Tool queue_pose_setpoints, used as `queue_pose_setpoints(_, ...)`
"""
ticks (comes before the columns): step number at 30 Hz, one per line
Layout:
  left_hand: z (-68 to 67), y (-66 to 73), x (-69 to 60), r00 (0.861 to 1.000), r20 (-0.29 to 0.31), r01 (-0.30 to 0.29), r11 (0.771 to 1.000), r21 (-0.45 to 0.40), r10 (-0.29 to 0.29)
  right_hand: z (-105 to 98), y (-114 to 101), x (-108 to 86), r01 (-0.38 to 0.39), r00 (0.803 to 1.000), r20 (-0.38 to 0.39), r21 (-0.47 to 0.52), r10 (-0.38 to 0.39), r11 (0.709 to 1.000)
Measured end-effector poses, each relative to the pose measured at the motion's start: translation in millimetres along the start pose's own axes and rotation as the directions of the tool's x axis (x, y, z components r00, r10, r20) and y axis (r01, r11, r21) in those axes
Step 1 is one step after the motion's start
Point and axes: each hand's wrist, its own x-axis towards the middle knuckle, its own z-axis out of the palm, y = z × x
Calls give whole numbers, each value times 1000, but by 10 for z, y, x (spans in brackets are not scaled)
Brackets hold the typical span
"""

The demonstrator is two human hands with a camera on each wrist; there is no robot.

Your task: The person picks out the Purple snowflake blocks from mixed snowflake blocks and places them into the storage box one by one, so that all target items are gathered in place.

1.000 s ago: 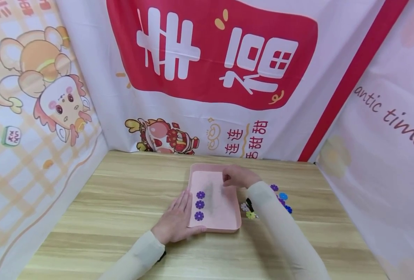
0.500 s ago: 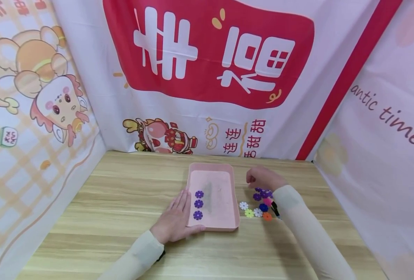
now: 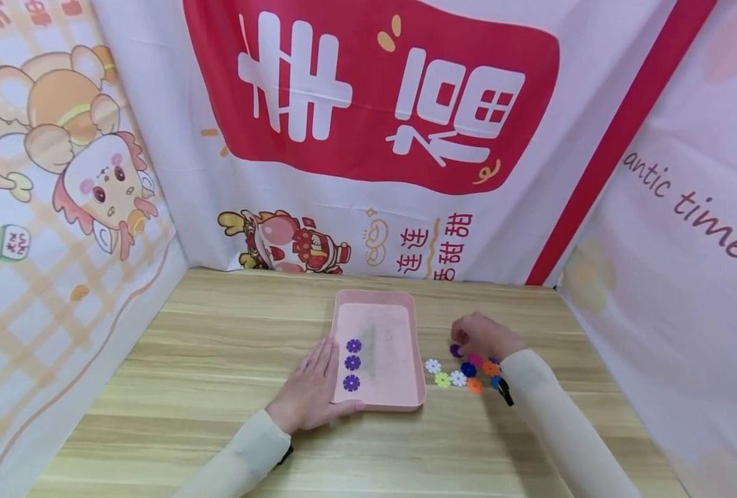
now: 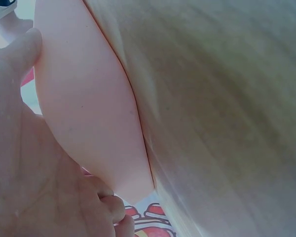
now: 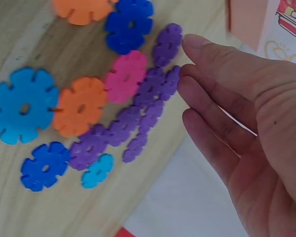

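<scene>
A pink tray (image 3: pixel 393 360) lies on the table with three purple flower-shaped discs (image 3: pixel 352 362) in a column along its left side. My left hand (image 3: pixel 308 391) rests against the tray's left wall, fingers extended, thumb at the near left corner; the left wrist view shows this hand (image 4: pixel 44 148) against the tray's outer wall (image 4: pixel 93 103). Right of the tray, my right hand (image 3: pixel 486 335) is low over loose discs. In the right wrist view its thumb and fingers (image 5: pixel 185 69) are slightly bent and apart, beside several purple discs (image 5: pixel 150 86), with nothing visibly held.
White, yellow-green, blue, orange and pink discs (image 3: pixel 475 360) lie loose right of the tray, some partly under the right hand and wrist. Printed cloth hangs behind the table (image 3: pixel 231 332) and along both sides.
My right hand has moved right from over the tray's right side, then down to the loose discs. My left hand has stayed against the tray.
</scene>
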Motion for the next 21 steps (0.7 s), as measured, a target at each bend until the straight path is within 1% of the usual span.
queue_pose_setpoints(6, -6, 7, 1, 1000, -12, -8, 1000, 7, 8, 83, 67, 29, 7, 1000, -5, 10, -7, 1000)
queue_pose_setpoints(11, -3, 12, -6, 1000, -8, 1, 1000, -11, -1, 122, 86, 66, -18, 1000, -4, 45, 19, 999)
queue_pose_setpoints(15, -3, 9, -14, 1000, -7, 5, 1000, -18, -6, 119, 89, 103, -45, 999, -3, 71, 45, 996)
queue_pose_setpoints(21, -9, 3, -22, 1000, -10, 4, 1000, -18, -4, 92, 113, 147, -122, 993, 21, 144, 120, 982)
